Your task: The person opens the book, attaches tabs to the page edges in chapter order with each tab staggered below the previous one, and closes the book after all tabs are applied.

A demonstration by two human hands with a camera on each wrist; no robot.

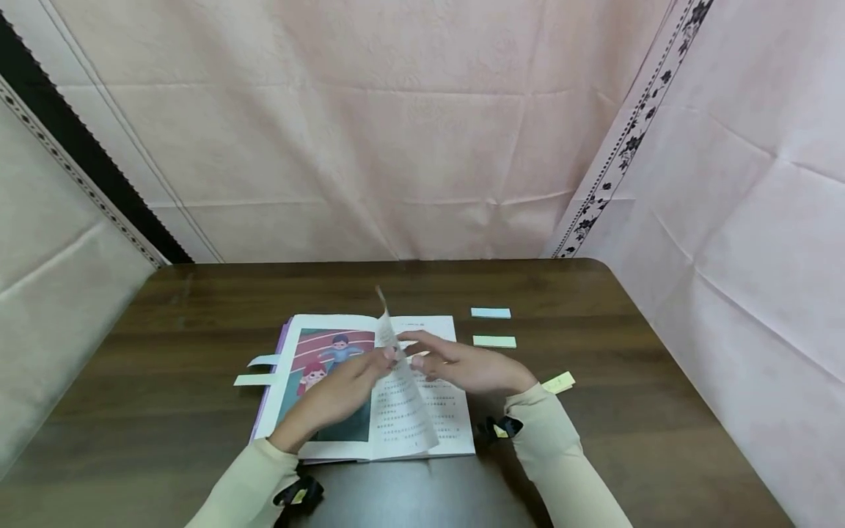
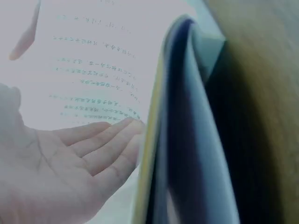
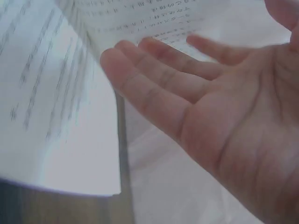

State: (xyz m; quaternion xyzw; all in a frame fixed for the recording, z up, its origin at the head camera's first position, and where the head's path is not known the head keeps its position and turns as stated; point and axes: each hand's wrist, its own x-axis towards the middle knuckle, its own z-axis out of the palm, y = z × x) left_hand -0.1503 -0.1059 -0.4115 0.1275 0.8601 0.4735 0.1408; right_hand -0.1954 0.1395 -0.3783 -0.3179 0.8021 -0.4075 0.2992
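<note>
An open book (image 1: 370, 389) lies flat on the dark wooden counter (image 1: 165, 323), its spine running away from the person. One page (image 1: 399, 389) stands up from the spine, mid-turn, between both hands. The left hand (image 1: 343, 392) reaches in over the illustrated left page, its fingers (image 2: 105, 140) straight and close together, their tips against the raised page; it is the nearer hand. The right hand (image 1: 472, 367) hovers over the text page, fingers (image 3: 154, 79) straight and slightly spread behind the sheet, pinching nothing. Sticky notes (image 1: 494, 341) lie right of the book.
</note>
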